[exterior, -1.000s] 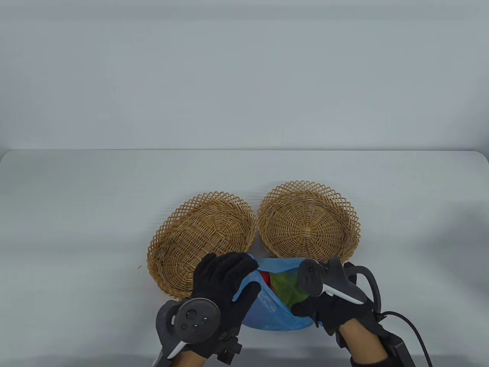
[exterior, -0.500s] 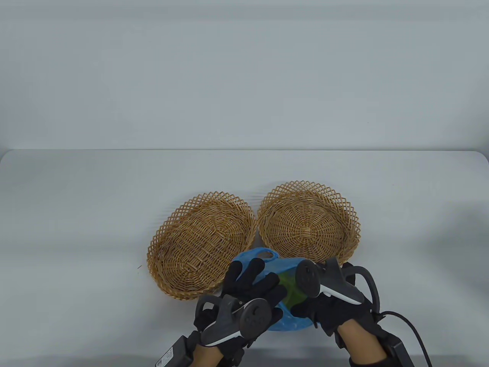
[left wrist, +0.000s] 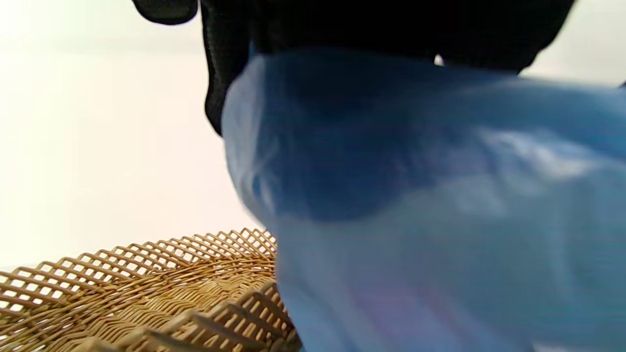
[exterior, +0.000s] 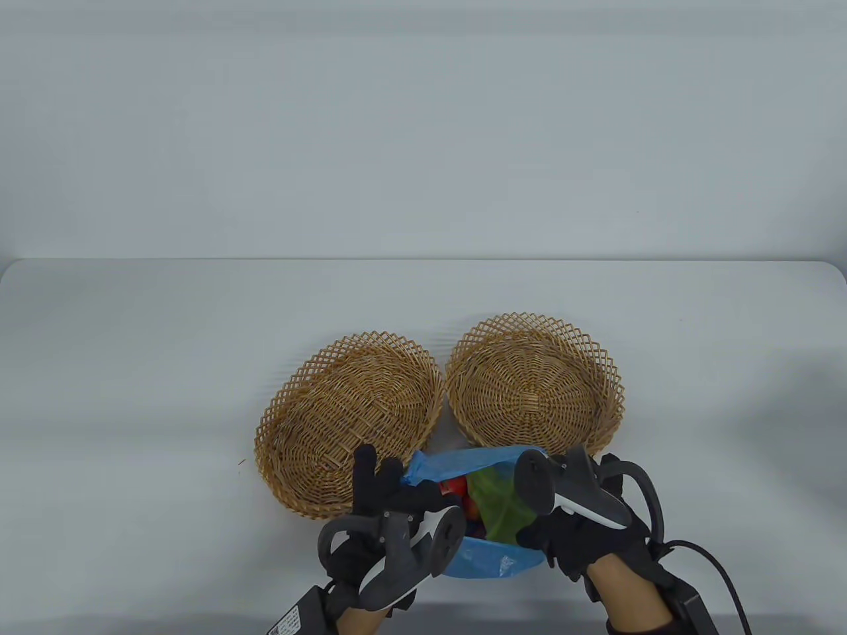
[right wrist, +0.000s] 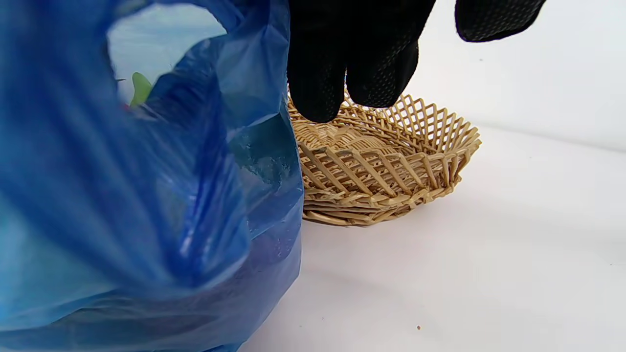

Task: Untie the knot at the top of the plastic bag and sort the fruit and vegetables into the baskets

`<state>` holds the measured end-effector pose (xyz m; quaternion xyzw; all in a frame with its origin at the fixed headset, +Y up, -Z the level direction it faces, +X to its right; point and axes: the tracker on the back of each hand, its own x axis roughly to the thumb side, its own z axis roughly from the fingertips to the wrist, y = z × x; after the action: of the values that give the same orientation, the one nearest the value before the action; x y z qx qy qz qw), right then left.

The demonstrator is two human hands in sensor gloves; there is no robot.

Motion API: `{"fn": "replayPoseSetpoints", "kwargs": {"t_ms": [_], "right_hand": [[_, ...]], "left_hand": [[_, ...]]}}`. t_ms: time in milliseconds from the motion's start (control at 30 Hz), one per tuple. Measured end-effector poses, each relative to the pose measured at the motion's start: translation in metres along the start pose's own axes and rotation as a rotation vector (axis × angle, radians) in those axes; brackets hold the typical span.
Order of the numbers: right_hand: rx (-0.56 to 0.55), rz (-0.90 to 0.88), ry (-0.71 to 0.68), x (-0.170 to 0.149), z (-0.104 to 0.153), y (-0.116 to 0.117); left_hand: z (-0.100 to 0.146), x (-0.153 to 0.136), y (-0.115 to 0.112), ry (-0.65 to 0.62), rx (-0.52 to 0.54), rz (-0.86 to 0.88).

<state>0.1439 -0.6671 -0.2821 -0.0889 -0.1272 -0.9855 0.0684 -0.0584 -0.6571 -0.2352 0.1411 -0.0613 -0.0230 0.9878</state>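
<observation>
The blue plastic bag (exterior: 486, 561) lies open-mouthed at the table's near edge, in front of both baskets. Inside it show a green vegetable (exterior: 499, 506) and something red (exterior: 453, 488). My left hand (exterior: 380, 486) holds the bag's left rim, and the blue film (left wrist: 440, 195) drapes right under its gloved fingers. My right hand (exterior: 562, 536) holds the right rim, mostly hidden under its tracker. In the right wrist view the bag (right wrist: 146, 195) fills the left side beside my fingertips (right wrist: 342, 73). The oval wicker basket (exterior: 284, 403) and the round wicker basket (exterior: 599, 357) hold nothing.
The oval basket's rim (left wrist: 146, 293) sits just left of the bag; the round basket (right wrist: 391, 166) stands just behind my right fingers. A black cable (exterior: 714, 569) trails from my right wrist. White tabletop extends behind and to both sides of the baskets.
My left hand swung across the bag's mouth, then back left, pulling the left rim aside so the red and green contents show again. My right hand has kept its hold.
</observation>
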Motion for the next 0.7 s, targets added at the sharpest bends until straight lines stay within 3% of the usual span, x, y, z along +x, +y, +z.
{"fn": "replayPoseSetpoints", "kwargs": {"t_ms": [200, 300, 500, 700], "right_hand": [[0.01, 0.018, 0.007, 0.001, -0.001, 0.002], [0.02, 0.036, 0.011, 0.001, -0.002, 0.003], [0.035, 0.029, 0.009, 0.0, -0.004, 0.005], [0.057, 0.019, 0.005, -0.001, -0.006, 0.007]], "left_hand": [[-0.001, -0.001, -0.002, -0.017, -0.044, -0.056], [-0.003, 0.002, -0.009, -0.053, -0.115, -0.144], [-0.006, -0.002, -0.016, -0.08, -0.21, -0.113], [-0.011, -0.014, -0.021, -0.075, -0.314, 0.026]]}}
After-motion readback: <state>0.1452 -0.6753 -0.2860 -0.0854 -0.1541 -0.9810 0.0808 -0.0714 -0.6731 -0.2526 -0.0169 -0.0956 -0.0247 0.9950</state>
